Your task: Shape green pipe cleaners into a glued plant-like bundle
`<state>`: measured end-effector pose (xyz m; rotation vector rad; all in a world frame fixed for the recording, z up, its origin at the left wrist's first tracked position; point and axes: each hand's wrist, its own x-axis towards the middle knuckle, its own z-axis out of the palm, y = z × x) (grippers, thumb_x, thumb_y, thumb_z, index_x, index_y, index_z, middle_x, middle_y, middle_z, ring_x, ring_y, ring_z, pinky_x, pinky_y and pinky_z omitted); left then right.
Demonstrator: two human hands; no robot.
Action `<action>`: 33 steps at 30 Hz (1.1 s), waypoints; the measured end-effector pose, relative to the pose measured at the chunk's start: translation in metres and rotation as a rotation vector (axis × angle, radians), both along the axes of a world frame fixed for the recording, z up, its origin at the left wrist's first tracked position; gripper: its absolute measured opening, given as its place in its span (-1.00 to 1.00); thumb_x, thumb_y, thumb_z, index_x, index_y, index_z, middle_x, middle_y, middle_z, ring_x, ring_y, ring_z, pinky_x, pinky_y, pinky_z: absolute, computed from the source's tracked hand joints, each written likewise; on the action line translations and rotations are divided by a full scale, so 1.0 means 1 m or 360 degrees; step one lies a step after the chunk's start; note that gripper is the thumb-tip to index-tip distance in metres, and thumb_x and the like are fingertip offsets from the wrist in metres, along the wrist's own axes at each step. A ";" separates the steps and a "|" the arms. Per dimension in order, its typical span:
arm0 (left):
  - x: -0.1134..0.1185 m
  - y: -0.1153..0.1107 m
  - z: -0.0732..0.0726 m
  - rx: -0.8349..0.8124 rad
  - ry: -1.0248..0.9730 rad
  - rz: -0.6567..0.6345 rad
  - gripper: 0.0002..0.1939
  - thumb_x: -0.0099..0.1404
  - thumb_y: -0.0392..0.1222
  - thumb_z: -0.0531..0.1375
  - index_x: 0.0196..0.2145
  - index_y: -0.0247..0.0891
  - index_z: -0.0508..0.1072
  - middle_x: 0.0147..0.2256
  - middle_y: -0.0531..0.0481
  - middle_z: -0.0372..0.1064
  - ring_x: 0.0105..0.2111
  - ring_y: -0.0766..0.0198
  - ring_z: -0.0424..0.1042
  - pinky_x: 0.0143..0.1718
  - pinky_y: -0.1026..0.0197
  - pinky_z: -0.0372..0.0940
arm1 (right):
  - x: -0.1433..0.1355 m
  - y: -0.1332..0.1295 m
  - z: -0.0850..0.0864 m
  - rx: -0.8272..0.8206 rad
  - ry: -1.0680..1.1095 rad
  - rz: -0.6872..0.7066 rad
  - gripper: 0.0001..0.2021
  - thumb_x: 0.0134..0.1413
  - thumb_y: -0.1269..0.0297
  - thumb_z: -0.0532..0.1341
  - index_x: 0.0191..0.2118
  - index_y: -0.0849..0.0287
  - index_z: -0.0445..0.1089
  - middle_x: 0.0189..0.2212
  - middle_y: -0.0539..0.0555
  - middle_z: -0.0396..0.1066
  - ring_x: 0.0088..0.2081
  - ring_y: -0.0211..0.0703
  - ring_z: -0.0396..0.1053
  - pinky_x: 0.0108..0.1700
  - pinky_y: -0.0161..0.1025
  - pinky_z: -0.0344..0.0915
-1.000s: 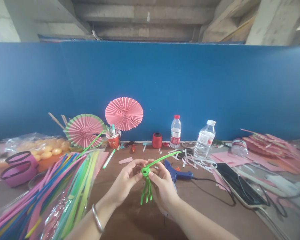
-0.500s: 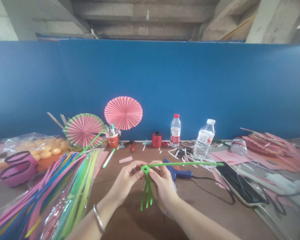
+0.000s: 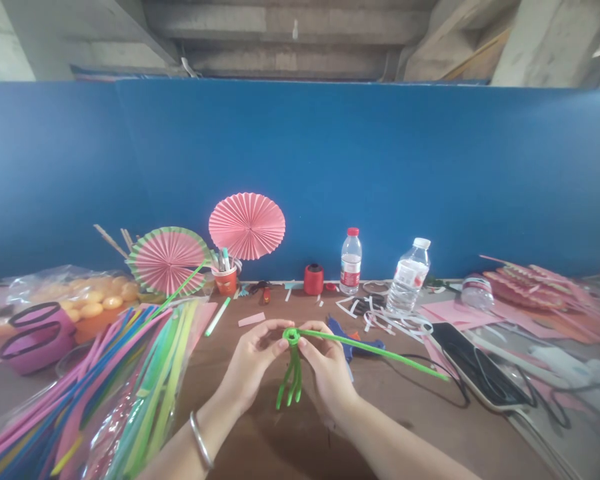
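Observation:
A bright green pipe-cleaner piece [image 3: 293, 367] hangs between my hands over the brown table. It has a small coiled ring at the top and several short strands pointing down. My left hand [image 3: 253, 360] pinches the ring's left side between thumb and fingers. On the right side, my right hand [image 3: 330, 373] pinches the ring too. One long green strand [image 3: 395, 355] runs from the ring across the right fingers and slopes down to the right, its far end free in the air.
Colourful pipe cleaners [image 3: 105, 393] lie at left, some in plastic. Behind the right hand is a blue glue gun [image 3: 363, 347]. Two water bottles [image 3: 351, 263] stand at the back. A phone [image 3: 480, 367] lies at right. Pink paper fans [image 3: 247, 227] stand at back left.
The long green strand's far end has swung down, from nearly level to sloping. The short hanging strands have shifted slightly up and left. Both hands keep their pinch in nearly the same place.

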<state>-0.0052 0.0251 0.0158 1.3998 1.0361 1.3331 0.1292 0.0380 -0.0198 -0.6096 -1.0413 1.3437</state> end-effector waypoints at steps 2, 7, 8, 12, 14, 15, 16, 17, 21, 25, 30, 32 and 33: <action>0.001 0.000 0.000 0.0094 0.0268 0.0156 -0.77 0.12 -0.17 0.20 -0.23 -0.21 0.46 -0.18 -0.04 0.45 -0.13 0.15 0.38 -0.05 0.12 0.25 | 0.000 0.000 -0.001 0.0013 -0.0014 -0.0032 -0.80 -0.07 0.23 0.25 -0.31 0.15 0.28 -0.39 0.04 0.41 -0.37 -0.18 0.39 -0.32 -0.27 0.31; 0.004 -0.006 -0.003 0.0138 0.0539 0.0217 -0.66 0.16 -0.10 0.14 -0.09 -0.14 0.42 -0.07 0.00 0.40 -0.03 0.14 0.33 0.03 0.11 0.19 | 0.000 -0.004 0.001 0.0079 -0.0144 -0.0162 -0.86 -0.03 0.29 0.22 -0.31 0.15 0.28 -0.42 0.01 0.37 -0.39 -0.23 0.34 -0.34 -0.32 0.29; 0.006 -0.008 -0.004 0.0127 0.0517 0.0213 -0.63 0.15 -0.09 0.15 -0.07 -0.14 0.40 -0.05 0.00 0.39 -0.03 0.13 0.32 0.02 0.12 0.21 | -0.001 -0.006 0.003 0.0100 -0.0172 -0.0195 -0.87 -0.04 0.31 0.22 -0.31 0.15 0.29 -0.42 0.00 0.36 -0.39 -0.24 0.34 -0.34 -0.32 0.28; 0.012 -0.012 -0.004 0.0080 0.0368 0.0233 -0.60 0.13 -0.08 0.17 -0.06 -0.18 0.40 -0.06 -0.03 0.40 -0.06 0.10 0.36 -0.04 0.12 0.27 | -0.001 -0.014 0.010 0.0177 -0.0273 -0.0325 -0.91 -0.05 0.37 0.21 -0.34 0.14 0.31 -0.43 -0.03 0.34 -0.37 -0.26 0.31 -0.33 -0.36 0.26; 0.014 -0.013 -0.002 0.0072 0.0302 0.0234 -0.61 0.13 -0.08 0.17 -0.07 -0.21 0.41 -0.07 -0.05 0.40 -0.08 0.10 0.37 -0.05 0.11 0.28 | -0.001 -0.017 0.011 0.0187 -0.0285 -0.0336 -0.92 -0.03 0.37 0.20 -0.34 0.14 0.31 -0.43 -0.04 0.34 -0.36 -0.26 0.30 -0.31 -0.37 0.25; 0.015 -0.013 -0.001 0.0070 0.0282 0.0239 -0.61 0.13 -0.08 0.17 -0.07 -0.22 0.41 -0.08 -0.06 0.41 -0.08 0.09 0.37 -0.05 0.10 0.28 | -0.001 -0.017 0.011 0.0194 -0.0276 -0.0312 -0.92 -0.02 0.36 0.19 -0.33 0.14 0.31 -0.41 -0.03 0.35 -0.35 -0.26 0.30 -0.31 -0.36 0.25; 0.015 -0.013 0.001 0.0071 0.0272 0.0252 -0.61 0.13 -0.08 0.16 -0.08 -0.22 0.41 -0.08 -0.06 0.41 -0.09 0.09 0.38 -0.06 0.08 0.28 | -0.001 -0.018 0.011 0.0206 -0.0261 -0.0277 -0.91 0.00 0.34 0.18 -0.31 0.14 0.30 -0.39 -0.02 0.35 -0.35 -0.25 0.30 -0.30 -0.36 0.25; 0.015 -0.013 0.002 0.0073 0.0272 0.0267 -0.61 0.13 -0.08 0.16 -0.08 -0.21 0.41 -0.07 -0.06 0.40 -0.09 0.08 0.38 -0.06 0.07 0.29 | -0.002 -0.019 0.010 0.0224 -0.0248 -0.0239 -0.90 0.02 0.32 0.17 -0.29 0.14 0.31 -0.37 -0.01 0.35 -0.34 -0.25 0.31 -0.28 -0.35 0.26; 0.015 -0.013 0.002 0.0104 0.0348 0.0320 -0.64 0.17 -0.09 0.11 -0.07 -0.18 0.39 -0.04 -0.04 0.37 -0.06 0.09 0.34 -0.05 0.06 0.27 | -0.002 -0.019 0.007 0.0251 -0.0209 -0.0198 -0.85 0.12 0.24 0.08 -0.25 0.14 0.33 -0.33 0.03 0.37 -0.34 -0.23 0.31 -0.22 -0.30 0.27; 0.015 -0.016 0.001 0.0106 0.0498 0.0335 -0.64 0.22 -0.08 0.06 -0.03 -0.16 0.32 -0.07 -0.04 0.38 -0.17 0.16 0.40 -0.17 0.13 0.31 | -0.004 -0.018 0.007 0.0184 -0.0189 -0.0189 -0.78 0.16 0.20 0.02 -0.23 0.15 0.36 -0.29 0.07 0.40 -0.27 -0.16 0.34 -0.17 -0.24 0.28; 0.013 -0.015 0.001 0.0223 0.0638 0.0419 -0.70 0.23 -0.09 0.05 -0.09 -0.16 0.34 -0.09 -0.05 0.38 -0.25 0.19 0.42 -0.26 0.19 0.31 | -0.002 -0.016 0.007 0.0319 -0.0412 -0.0358 -0.79 0.13 0.23 0.06 -0.22 0.12 0.40 -0.25 0.07 0.40 -0.20 -0.13 0.33 -0.15 -0.25 0.25; 0.011 -0.014 0.002 0.0276 0.0662 0.0445 -0.71 0.22 -0.11 0.05 -0.10 -0.15 0.35 -0.09 -0.04 0.38 -0.18 0.17 0.40 -0.22 0.20 0.29 | 0.001 -0.015 0.008 0.0405 -0.0510 -0.0388 -0.79 0.13 0.26 0.07 -0.20 0.10 0.42 -0.25 0.07 0.39 -0.19 -0.13 0.32 -0.14 -0.25 0.24; 0.010 -0.014 0.002 0.0294 0.0680 0.0453 -0.72 0.22 -0.11 0.06 -0.11 -0.15 0.35 -0.08 -0.04 0.38 -0.15 0.16 0.39 -0.20 0.20 0.28 | 0.002 -0.015 0.008 0.0445 -0.0557 -0.0389 -0.78 0.13 0.28 0.07 -0.18 0.09 0.42 -0.26 0.07 0.39 -0.20 -0.14 0.32 -0.14 -0.24 0.24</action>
